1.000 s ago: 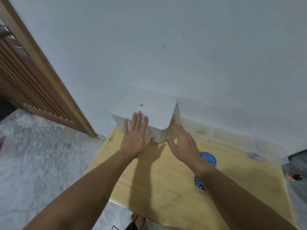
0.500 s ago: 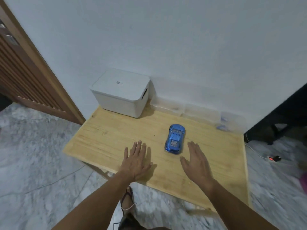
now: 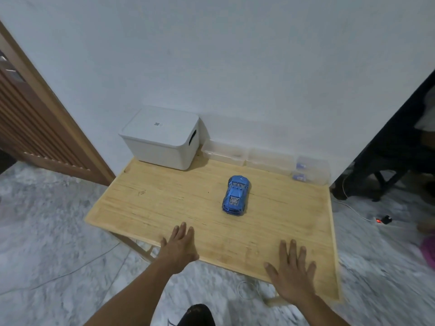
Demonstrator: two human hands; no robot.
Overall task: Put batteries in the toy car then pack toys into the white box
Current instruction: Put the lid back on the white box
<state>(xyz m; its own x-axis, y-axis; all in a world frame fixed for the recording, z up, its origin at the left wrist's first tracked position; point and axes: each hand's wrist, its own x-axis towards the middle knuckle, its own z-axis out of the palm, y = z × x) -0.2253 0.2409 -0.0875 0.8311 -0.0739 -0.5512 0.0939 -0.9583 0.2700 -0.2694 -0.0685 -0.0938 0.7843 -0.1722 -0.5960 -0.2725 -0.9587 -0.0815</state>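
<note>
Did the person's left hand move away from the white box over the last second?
Yes. The left hand pulled back from the white box to the table's near edge.

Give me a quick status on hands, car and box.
Left hand and right hand open, empty. Toy car untouched mid-table. White box lidded. Path clear.

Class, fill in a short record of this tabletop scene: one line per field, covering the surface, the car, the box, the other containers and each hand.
surface: wooden table
toy car: blue, on its wheels, mid-table
white box: lid on, back left corner by the wall
clear containers: row along the wall, right of the box
left hand: open, empty, at the near edge
right hand: open, empty, at the near edge
</note>
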